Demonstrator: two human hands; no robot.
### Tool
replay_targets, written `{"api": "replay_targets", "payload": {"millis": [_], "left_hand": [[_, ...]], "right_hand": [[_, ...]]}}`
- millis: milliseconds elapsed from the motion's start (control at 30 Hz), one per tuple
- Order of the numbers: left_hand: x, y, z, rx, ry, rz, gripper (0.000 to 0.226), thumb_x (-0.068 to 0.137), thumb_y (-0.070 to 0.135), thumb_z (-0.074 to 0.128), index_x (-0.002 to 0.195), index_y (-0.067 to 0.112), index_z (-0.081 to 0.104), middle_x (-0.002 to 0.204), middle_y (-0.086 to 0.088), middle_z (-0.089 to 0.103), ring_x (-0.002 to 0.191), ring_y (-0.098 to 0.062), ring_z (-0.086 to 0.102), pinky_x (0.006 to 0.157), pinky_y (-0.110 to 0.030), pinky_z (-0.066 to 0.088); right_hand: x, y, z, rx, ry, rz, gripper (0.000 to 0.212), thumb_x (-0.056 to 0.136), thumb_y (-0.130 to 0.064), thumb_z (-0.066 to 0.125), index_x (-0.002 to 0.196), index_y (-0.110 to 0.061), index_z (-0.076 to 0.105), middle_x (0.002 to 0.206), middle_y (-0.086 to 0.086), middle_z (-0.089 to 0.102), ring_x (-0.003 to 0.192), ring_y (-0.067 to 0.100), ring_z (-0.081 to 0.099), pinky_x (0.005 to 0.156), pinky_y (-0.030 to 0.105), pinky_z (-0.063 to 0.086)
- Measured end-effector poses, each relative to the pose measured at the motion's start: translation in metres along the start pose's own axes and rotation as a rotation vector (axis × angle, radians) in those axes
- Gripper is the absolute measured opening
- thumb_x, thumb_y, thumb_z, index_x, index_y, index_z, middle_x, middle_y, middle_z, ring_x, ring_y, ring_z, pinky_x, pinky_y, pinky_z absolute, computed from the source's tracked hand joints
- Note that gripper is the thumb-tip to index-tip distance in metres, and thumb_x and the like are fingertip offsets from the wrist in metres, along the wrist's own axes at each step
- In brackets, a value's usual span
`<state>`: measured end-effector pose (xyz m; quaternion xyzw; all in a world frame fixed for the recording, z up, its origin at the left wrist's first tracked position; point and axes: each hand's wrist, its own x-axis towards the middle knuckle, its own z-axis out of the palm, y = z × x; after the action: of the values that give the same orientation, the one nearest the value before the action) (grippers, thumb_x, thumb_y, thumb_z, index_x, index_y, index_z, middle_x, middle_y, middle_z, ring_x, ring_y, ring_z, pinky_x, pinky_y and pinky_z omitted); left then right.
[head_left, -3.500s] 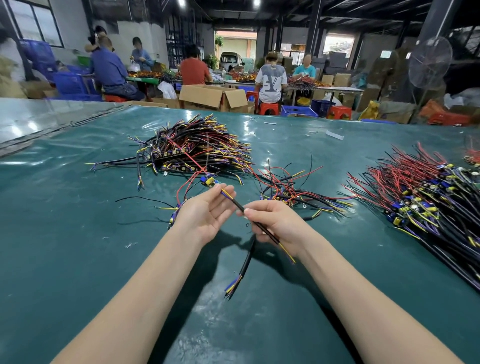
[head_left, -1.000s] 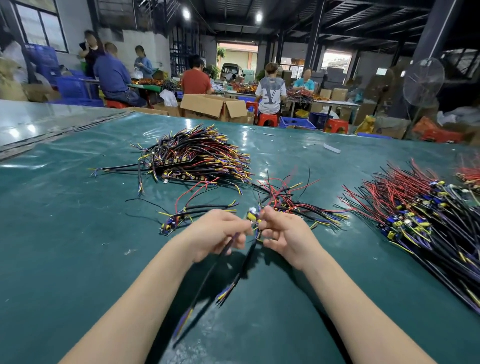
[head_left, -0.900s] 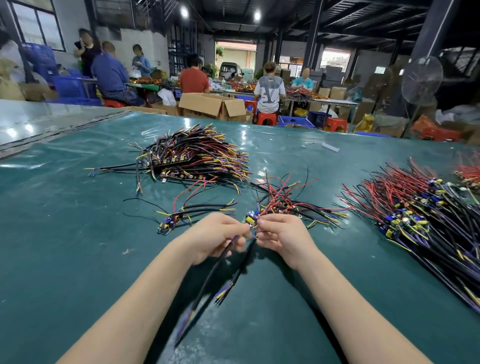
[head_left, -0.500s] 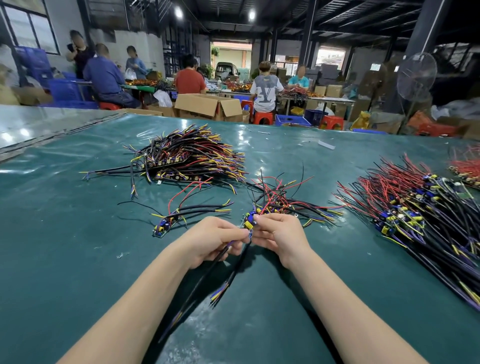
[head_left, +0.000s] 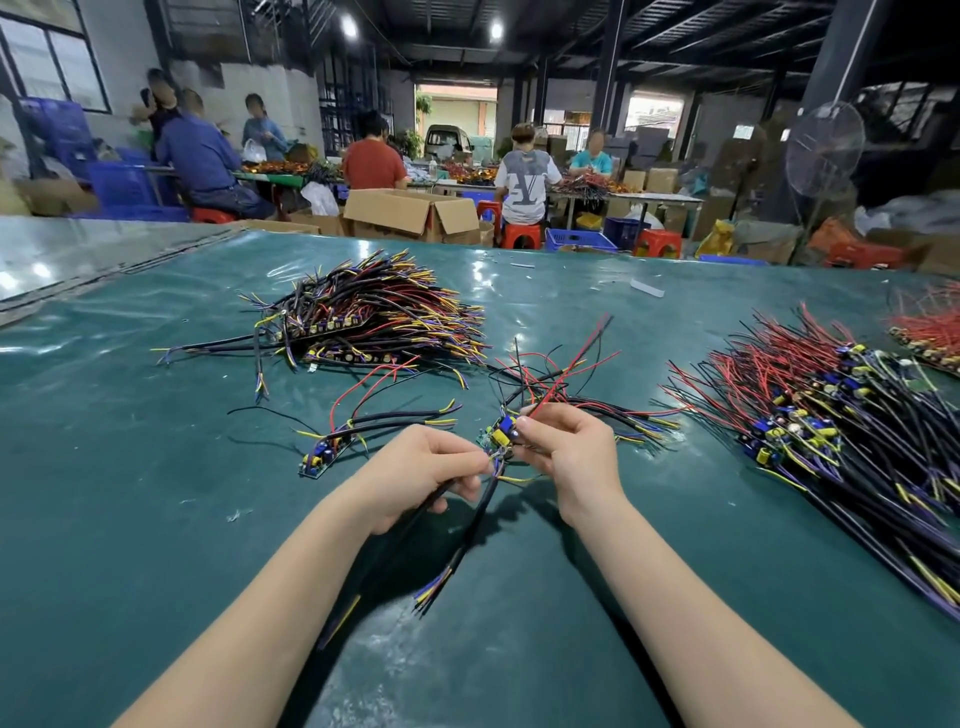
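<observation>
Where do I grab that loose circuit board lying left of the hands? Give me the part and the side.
Take the loose circuit board by its two long edges, the grip coming down from above at its near-left end. It lies flat on the green table, narrow and slanted, with components standing on top. Its black cables crowd the far-right end.

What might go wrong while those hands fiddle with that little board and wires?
The black cable held by the left hand may slip before its ends seat in the small circuit board in the right hand. The red wire rising from that hand crosses the loose tangle behind and might snag.
</observation>
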<state>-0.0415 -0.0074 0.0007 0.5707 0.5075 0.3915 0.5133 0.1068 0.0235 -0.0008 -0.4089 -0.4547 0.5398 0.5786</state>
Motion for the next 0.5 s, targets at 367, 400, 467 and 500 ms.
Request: {"api": "replay_targets", "payload": {"millis": [367,400,467,500], "left_hand": [[-0.006,0.002,-0.005,0.082,-0.16,0.046,0.029,0.09,0.006,0.055,0.065,0.015,0.065,0.048,0.008,0.057,0.051,-0.001,0.057,0.041,-0.013,0.039],[-0.007,0.002,-0.006,0.091,-0.166,0.04,0.028,0.09,0.007,0.054,0.066,0.015,0.064,0.048,0.008,0.057,0.051,-0.001,0.057,0.041,-0.013,0.039],[-0.007,0.002,-0.006,0.121,-0.168,0.033,0.026,0.09,0.007,0.054,0.067,0.014,0.064,0.049,0.008,0.058,0.051,-0.001,0.057,0.041,-0.014,0.039],[-0.007,0.002,-0.006,0.142,-0.165,0.034,0.026,0.09,0.008,0.055,0.068,0.015,0.064,0.049,0.008,0.058,0.051,-0.001,0.057,0.041,-0.014,0.039]], "right_hand": [[0.015,-0.012,-0.02,0.258,0.186,-0.036,0.025,0.084,0.013,0.054,0.064,-0.003,0.053,0.039,-0.002,0.056,0.037,0.004,0.055,0.044,0.016,0.051],[0.016,-0.013,-0.023,0.278,0.207,-0.048,0.025,0.084,0.012,0.053,0.065,-0.003,0.053,0.039,-0.002,0.056,0.037,0.004,0.055,0.044,0.016,0.051],[0.019,-0.015,-0.028,0.307,0.251,-0.069,0.026,0.085,0.013,0.052,0.066,-0.004,0.053,0.04,-0.004,0.057,0.038,0.003,0.055,0.044,0.015,0.05],[0.02,-0.016,-0.031,0.32,0.269,-0.072,0.026,0.086,0.012,0.051,0.066,-0.005,0.053,0.04,-0.005,0.057,0.038,0.003,0.056,0.044,0.015,0.05]]}}
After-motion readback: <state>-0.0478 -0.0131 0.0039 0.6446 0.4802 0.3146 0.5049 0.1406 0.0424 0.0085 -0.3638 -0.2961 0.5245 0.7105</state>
